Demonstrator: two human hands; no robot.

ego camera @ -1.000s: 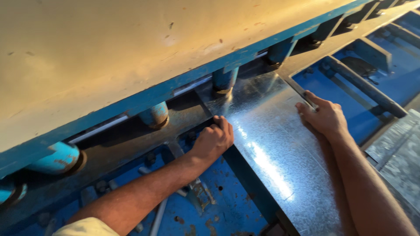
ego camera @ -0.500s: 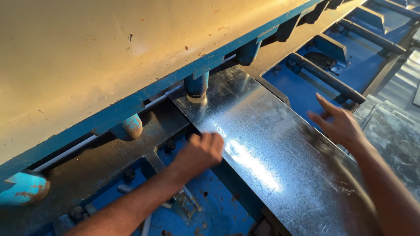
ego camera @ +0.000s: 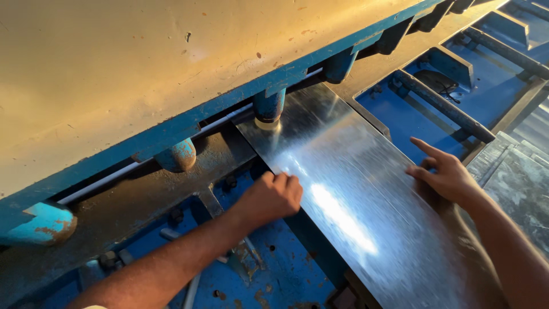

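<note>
I see the main danger at the upper middle of the frame, where the far end of the shiny metal sheet [ego camera: 349, 189] goes under the blue hold-down foot [ego camera: 269, 109] of the big shearing machine [ego camera: 114, 74]. My left hand [ego camera: 271, 197] is not far from this line of blue feet, so if the machine comes down while the hand is there, I judge the fingers could be caught. The second risk is the sheet itself: its long edges look thin and probably sharp, and both hands are on these edges, so a slip along an edge could cut the skin. Also, if one hand pushes more than the other, I think the sheet can turn and enter the machine crooked. Now the positions. The sheet lies from the middle of the frame down to the lower right, on the blue machine bed [ego camera: 274, 274]. My left hand is curled closed on the left long edge of the sheet, in the centre of the frame. My right hand [ego camera: 449, 177] is at the right side of the frame, with fingers spread and flat, touching the right edge of the sheet but not gripping it.
</note>
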